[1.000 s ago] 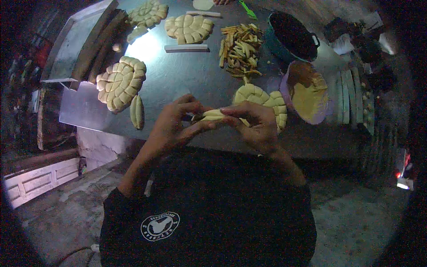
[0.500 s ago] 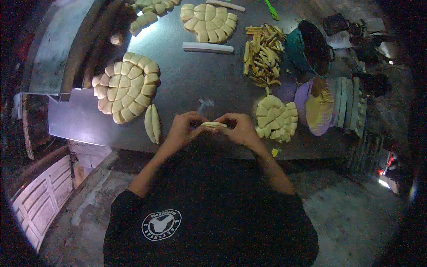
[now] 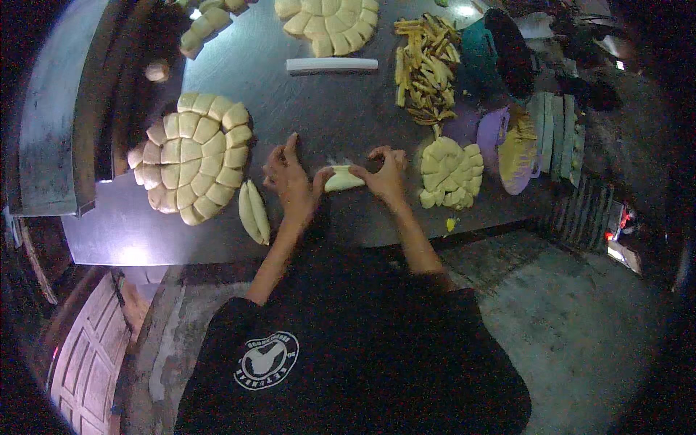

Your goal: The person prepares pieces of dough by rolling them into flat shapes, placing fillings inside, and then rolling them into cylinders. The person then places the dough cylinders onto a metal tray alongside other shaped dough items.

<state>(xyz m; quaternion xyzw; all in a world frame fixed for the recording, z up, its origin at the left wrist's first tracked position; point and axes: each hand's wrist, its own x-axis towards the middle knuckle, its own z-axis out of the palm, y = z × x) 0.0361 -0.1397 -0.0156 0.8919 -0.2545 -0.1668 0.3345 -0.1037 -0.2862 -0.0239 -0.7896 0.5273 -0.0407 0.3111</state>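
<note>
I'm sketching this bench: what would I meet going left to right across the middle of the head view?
Metal tray, large dough cluster, long dough piece, left hand, small dough piece, right hand, smaller dough cluster, purple tub, grey strips.

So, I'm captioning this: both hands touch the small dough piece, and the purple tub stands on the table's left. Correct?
Wrong side: the head view shows the purple tub on the right side of the table. The left hand and right hand do touch the small dough piece.

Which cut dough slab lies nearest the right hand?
The dough slab beside the purple bowl; only it lies to the right of the right hand.
</note>
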